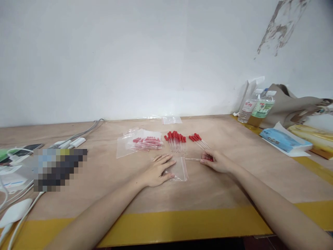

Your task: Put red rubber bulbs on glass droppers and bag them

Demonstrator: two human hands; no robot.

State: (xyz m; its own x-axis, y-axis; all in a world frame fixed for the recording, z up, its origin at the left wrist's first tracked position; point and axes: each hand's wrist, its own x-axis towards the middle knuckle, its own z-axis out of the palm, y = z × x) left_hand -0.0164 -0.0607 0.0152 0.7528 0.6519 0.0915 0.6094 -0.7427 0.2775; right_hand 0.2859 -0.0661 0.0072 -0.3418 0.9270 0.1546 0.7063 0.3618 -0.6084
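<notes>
My left hand (160,171) lies with fingers spread on a clear zip bag (178,170), whose red-striped zip edge faces right. In my right hand (215,161) a glass dropper (192,159) is pinched by its red bulb end, its thin tube pointing left at the bag's zip edge. Just beyond the bag lies a bunch of red-bulbed droppers (177,139). A smaller group of droppers (199,139) rests to its right. Farther left is a pile of clear bags (147,142) with red-bulbed droppers inside.
Another clear bag (171,120) lies near the wall. On the right stand two bottles (261,110), beside a tissue pack (284,139) and a grey-brown bag (288,104). Cables (83,132), white chargers (15,211) and a blurred-out item (59,170) occupy the left side.
</notes>
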